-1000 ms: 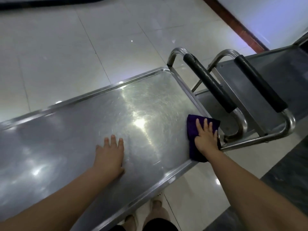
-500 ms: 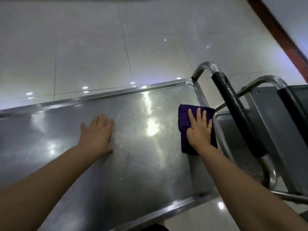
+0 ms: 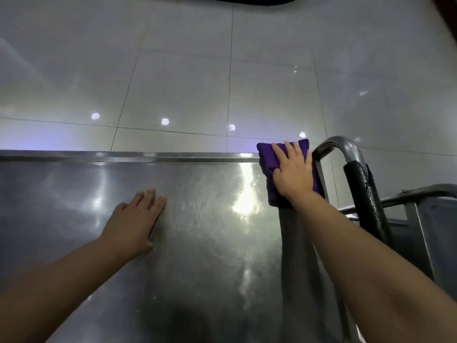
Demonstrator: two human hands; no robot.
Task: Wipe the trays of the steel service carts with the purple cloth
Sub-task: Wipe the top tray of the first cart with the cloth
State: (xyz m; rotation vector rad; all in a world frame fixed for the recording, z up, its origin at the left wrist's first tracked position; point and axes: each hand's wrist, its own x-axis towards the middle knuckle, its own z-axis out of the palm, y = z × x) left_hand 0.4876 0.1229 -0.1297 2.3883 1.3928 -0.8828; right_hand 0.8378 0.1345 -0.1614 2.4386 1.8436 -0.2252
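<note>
at the tray's (image 3: 197,243) 1 o'clock corner, right hand (image 3: 293,173) presses cloth (image 3: 269,157) with flat fingers; left hand (image 3: 134,224) rests open at 9 o'clock.

purple cloth (image 3: 269,159): now at the tray's (image 3: 123,156) far right corner, up from the near edge
right hand (image 3: 293,173): slid forward with it

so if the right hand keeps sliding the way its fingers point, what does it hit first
Probably the tray's far rim. The right hand presses the cloth flat in the far right corner, fingers pointing away from the person, and the cloth's front edge already seems to lap over that rim. Beyond it there is only floor.
</note>
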